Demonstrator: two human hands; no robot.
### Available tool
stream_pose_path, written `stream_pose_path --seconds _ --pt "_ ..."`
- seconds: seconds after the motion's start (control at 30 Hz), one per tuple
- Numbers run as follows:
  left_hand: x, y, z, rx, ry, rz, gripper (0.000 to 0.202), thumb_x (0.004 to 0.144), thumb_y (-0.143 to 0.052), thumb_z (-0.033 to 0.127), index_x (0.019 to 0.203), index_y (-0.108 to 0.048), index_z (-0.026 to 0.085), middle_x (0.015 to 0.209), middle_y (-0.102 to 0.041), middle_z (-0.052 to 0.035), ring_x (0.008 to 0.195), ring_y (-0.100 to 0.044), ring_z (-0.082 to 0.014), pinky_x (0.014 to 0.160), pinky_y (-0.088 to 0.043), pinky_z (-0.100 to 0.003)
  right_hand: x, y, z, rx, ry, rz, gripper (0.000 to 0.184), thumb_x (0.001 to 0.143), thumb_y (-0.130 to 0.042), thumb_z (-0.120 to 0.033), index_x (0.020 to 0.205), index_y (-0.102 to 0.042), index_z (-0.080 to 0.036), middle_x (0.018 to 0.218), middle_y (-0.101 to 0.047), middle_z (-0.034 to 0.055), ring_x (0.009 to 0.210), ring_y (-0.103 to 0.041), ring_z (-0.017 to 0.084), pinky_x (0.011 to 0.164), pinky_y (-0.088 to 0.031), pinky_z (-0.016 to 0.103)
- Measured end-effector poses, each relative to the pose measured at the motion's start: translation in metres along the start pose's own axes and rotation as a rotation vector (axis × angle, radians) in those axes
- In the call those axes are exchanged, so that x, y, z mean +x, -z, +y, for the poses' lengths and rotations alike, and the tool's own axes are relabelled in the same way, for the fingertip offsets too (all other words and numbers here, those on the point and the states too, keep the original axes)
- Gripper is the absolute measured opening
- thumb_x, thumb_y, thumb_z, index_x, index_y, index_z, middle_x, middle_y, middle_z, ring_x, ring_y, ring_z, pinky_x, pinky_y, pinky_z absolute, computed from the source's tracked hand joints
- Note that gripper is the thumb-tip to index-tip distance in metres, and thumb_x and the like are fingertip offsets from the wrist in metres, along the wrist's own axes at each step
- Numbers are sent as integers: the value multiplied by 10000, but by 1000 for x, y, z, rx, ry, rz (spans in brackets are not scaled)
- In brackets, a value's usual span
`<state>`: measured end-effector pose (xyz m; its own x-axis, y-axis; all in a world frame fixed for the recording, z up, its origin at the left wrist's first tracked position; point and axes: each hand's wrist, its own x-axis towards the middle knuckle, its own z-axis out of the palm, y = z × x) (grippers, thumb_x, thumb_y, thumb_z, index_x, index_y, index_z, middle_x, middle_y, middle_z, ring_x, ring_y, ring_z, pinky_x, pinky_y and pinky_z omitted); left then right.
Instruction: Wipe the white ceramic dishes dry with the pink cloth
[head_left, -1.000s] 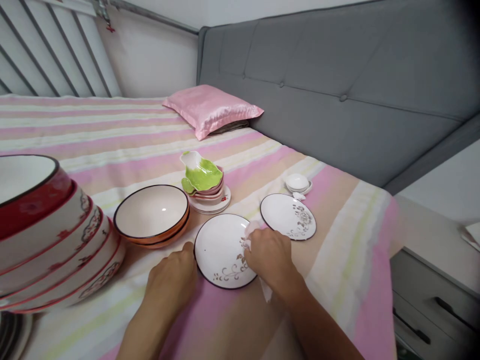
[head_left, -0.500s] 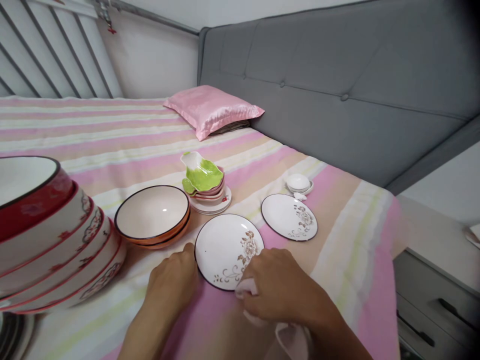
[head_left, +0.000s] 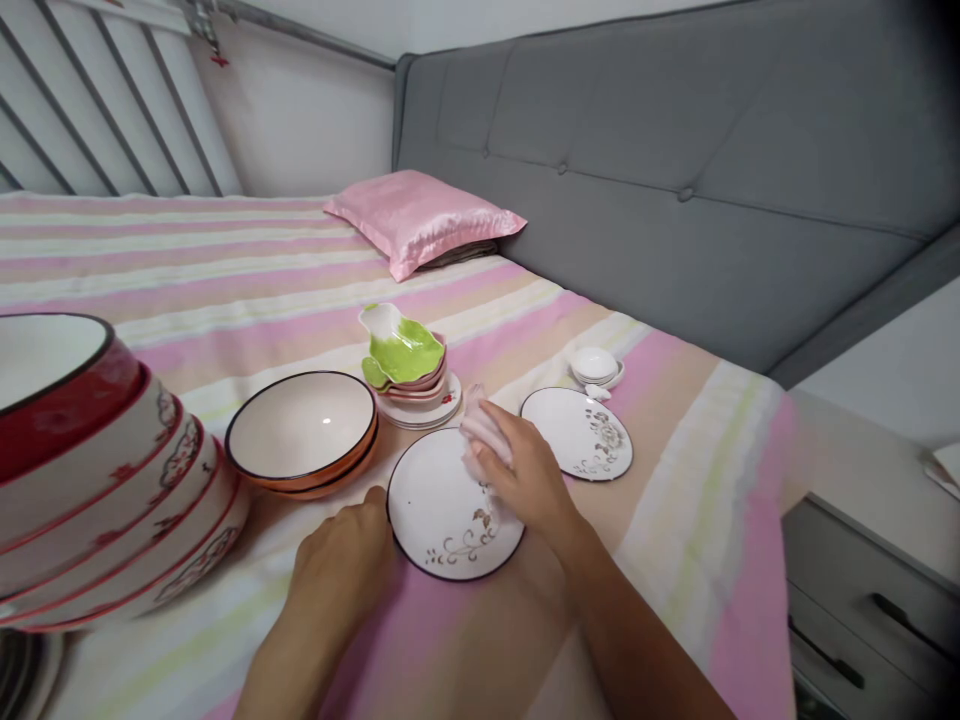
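A white plate (head_left: 439,505) with a dark rim and a floral pattern lies on the striped bedsheet in front of me. My right hand (head_left: 521,475) is closed on a pale pink cloth (head_left: 480,425) and presses it onto the plate's far right part. My left hand (head_left: 341,570) rests on the sheet at the plate's left rim, its fingers curled against the edge. A second patterned plate (head_left: 576,432) lies just right of my right hand.
An orange bowl (head_left: 302,430) sits left of the plate. A green leaf dish (head_left: 401,350) tops a small stack behind it. Red-patterned bowls (head_left: 97,470) are stacked at far left. Small white dishes (head_left: 595,366), a pink pillow (head_left: 420,215), a grey headboard (head_left: 675,180) and a nightstand (head_left: 870,560) are around.
My right hand has carried the cloth from the plate's near right edge up across the plate to its far right side. My left hand has stayed at the left rim.
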<state>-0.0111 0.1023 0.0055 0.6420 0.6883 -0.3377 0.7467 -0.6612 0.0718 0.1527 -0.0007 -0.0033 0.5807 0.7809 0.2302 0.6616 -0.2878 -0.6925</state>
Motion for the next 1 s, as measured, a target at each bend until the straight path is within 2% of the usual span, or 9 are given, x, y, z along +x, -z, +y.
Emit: stream_pose_path --seconds 0.03,0.1,0.2,0.4,0.6,0.87,1.0 --pt "0 0 0 -1 0 -2 276 844 -237 132 941 -495 156 900 -656 -168 871 -633 -364 670 -449 -449 2 -5 7 -91 5 -73 587 859 -455 -338 1396 -352 -127 1425 -415 109 1336 -336 247 1100 -268 410" --pt "0 1 0 0 2 -6 281 846 -233 132 948 -493 155 908 -657 -171 870 -633 -363 665 -446 -445 3 -15 16 -229 -26 -214 660 852 -474 -391 1425 -291 -119 1486 -302 132 1396 -194 283 1124 -188 464" --pt "0 1 0 -7 -7 -1 289 849 -230 139 955 -498 150 925 -660 -184 873 -634 -360 658 -443 -438 0 -24 19 -332 -53 -270 694 861 -460 -445 1445 -244 -139 1521 -198 148 1416 -80 310 1121 -145 501" --pt "0 1 0 -4 3 -4 283 843 -258 152 968 -512 151 925 -666 -181 874 -640 -345 660 -447 -420 0 -28 15 -369 43 -268 661 875 -453 -445 1434 -264 -147 1517 -193 177 1411 -123 298 1118 -147 484" --pt "1 0 -1 4 -1 4 284 832 -277 149 972 -525 148 920 -665 -185 866 -641 -346 656 -452 -424 4 -31 16 -367 165 -283 596 899 -417 -436 1419 -294 -172 1522 -199 146 1412 -134 261 1129 -125 481" --pt "1 -2 -1 19 -21 20 285 852 -252 141 969 -511 139 908 -667 -188 866 -645 -351 653 -449 -422 2 -31 7 -239 320 -407 574 908 -429 -400 1431 -273 -222 1553 -52 103 1429 -18 215 1145 -87 441" --pt "0 -1 -1 24 -29 10 307 852 -249 139 1000 -517 127 926 -663 -200 885 -642 -357 674 -455 -436 3 -27 0 -120 394 -514 557 895 -458 -397 1413 -320 -246 1546 -114 77 1427 -61 188 1142 -113 419"
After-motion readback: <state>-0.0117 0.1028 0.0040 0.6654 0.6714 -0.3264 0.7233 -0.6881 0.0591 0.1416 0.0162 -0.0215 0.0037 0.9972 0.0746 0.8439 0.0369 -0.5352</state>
